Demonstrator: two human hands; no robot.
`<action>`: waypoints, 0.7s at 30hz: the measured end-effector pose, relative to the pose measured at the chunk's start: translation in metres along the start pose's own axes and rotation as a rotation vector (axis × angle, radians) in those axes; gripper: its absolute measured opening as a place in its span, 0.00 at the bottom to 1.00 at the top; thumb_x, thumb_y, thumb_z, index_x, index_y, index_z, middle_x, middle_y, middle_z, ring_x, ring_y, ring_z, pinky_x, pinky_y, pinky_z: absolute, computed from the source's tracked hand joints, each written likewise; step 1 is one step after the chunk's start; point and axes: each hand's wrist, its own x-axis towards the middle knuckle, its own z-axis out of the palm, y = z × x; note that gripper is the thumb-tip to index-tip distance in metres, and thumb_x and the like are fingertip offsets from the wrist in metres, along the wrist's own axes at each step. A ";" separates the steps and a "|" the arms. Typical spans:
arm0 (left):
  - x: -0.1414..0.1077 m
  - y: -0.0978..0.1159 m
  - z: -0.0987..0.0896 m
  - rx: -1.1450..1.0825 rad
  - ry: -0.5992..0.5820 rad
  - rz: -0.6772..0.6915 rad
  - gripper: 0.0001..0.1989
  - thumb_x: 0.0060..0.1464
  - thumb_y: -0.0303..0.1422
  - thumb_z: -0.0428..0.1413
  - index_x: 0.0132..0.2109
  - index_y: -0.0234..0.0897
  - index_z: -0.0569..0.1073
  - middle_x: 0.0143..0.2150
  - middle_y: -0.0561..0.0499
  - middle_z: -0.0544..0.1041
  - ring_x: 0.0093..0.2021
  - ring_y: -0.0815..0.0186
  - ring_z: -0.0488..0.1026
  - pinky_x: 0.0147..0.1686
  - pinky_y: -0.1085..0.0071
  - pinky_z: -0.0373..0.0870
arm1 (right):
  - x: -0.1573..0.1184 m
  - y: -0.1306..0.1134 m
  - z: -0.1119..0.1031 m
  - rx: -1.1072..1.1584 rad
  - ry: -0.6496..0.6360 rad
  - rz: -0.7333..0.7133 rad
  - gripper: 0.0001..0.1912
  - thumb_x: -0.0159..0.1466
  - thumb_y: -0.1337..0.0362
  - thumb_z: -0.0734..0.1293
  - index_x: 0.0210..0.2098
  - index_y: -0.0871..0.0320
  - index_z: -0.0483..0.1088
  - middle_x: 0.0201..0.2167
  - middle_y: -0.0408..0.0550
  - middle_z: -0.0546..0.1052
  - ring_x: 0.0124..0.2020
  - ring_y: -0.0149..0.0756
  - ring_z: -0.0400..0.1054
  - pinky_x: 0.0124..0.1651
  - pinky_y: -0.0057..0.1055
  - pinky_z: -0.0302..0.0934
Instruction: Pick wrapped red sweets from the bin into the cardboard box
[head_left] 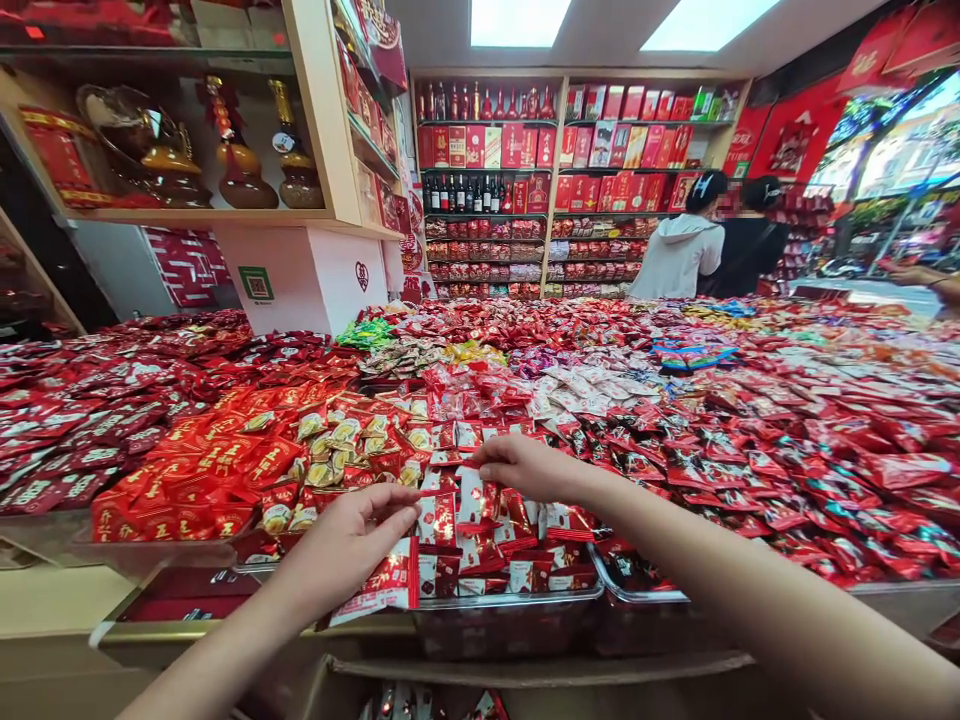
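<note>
— While you stood at that counter, what had your hands got hold of?

— My left hand (349, 545) was pinched around a flat red-and-white foil candy packet (386, 583), held just above the clear plastic tray (510, 598) at the counter's front edge. To its left lay the heap of bright orange-red wrapped sweets (187, 470).

— And the other?

— My right hand (525, 467) had its fingertips closed on the top edge of another small red-and-white packet (471, 500), lifting it from the same tray.

— Any trick to it?

— I judged it best to grip by the crimped seam, one packet at a time, so the neighbours didn't slide off.

— Anyone nearby?

— Two people (712, 245) stood far right, by the red box shelves (570, 150).
</note>
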 end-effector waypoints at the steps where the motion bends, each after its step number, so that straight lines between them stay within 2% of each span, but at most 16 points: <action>1: 0.002 -0.002 0.000 0.065 -0.023 0.008 0.15 0.50 0.42 0.51 0.41 0.40 0.73 0.41 0.48 0.78 0.42 0.59 0.73 0.44 0.65 0.67 | 0.003 -0.001 0.005 -0.013 -0.023 0.005 0.09 0.58 0.69 0.61 0.36 0.61 0.70 0.25 0.44 0.72 0.25 0.28 0.61 0.29 0.27 0.56; 6: 0.009 0.001 0.003 0.342 -0.041 0.073 0.17 0.52 0.41 0.47 0.45 0.43 0.73 0.47 0.47 0.77 0.46 0.56 0.71 0.47 0.62 0.64 | 0.003 -0.007 0.016 -0.047 -0.066 0.030 0.11 0.56 0.69 0.62 0.38 0.61 0.70 0.26 0.46 0.74 0.25 0.29 0.63 0.28 0.26 0.56; 10: 0.012 0.006 0.002 0.405 -0.097 0.096 0.17 0.53 0.41 0.46 0.46 0.43 0.72 0.46 0.48 0.77 0.45 0.57 0.72 0.45 0.62 0.65 | -0.003 -0.009 0.018 -0.123 -0.027 0.003 0.10 0.56 0.68 0.63 0.38 0.60 0.70 0.33 0.48 0.75 0.32 0.33 0.66 0.34 0.28 0.58; 13: 0.009 0.007 0.003 0.403 -0.066 0.071 0.16 0.53 0.43 0.46 0.44 0.43 0.72 0.43 0.49 0.78 0.42 0.57 0.73 0.43 0.62 0.66 | -0.005 -0.008 0.018 -0.101 0.029 0.000 0.10 0.55 0.70 0.62 0.38 0.60 0.70 0.31 0.48 0.74 0.30 0.31 0.65 0.33 0.27 0.58; 16: 0.005 0.010 0.007 0.268 -0.002 0.030 0.19 0.52 0.45 0.48 0.48 0.44 0.67 0.44 0.50 0.76 0.40 0.59 0.73 0.41 0.63 0.68 | -0.006 -0.012 0.014 0.001 0.102 -0.008 0.10 0.56 0.71 0.62 0.38 0.62 0.68 0.25 0.44 0.71 0.26 0.29 0.62 0.29 0.26 0.57; 18: 0.004 0.015 0.012 0.082 -0.004 -0.018 0.25 0.49 0.45 0.52 0.54 0.44 0.60 0.48 0.48 0.74 0.44 0.59 0.72 0.42 0.64 0.68 | -0.008 -0.018 0.010 0.087 0.160 -0.073 0.08 0.56 0.71 0.62 0.36 0.61 0.68 0.26 0.44 0.71 0.27 0.29 0.62 0.30 0.27 0.58; 19: 0.004 0.018 0.015 -0.028 -0.037 -0.036 0.28 0.48 0.44 0.53 0.56 0.43 0.59 0.49 0.47 0.74 0.46 0.59 0.71 0.43 0.64 0.68 | -0.010 -0.022 0.009 0.144 0.187 -0.114 0.06 0.56 0.71 0.62 0.35 0.61 0.68 0.27 0.44 0.71 0.28 0.29 0.63 0.32 0.28 0.59; 21: 0.005 0.027 0.020 -0.236 -0.132 -0.030 0.26 0.48 0.40 0.56 0.54 0.40 0.62 0.48 0.47 0.75 0.48 0.60 0.70 0.46 0.67 0.67 | -0.015 -0.031 0.007 0.302 0.247 -0.175 0.06 0.57 0.70 0.62 0.35 0.60 0.67 0.28 0.44 0.71 0.30 0.29 0.64 0.33 0.29 0.60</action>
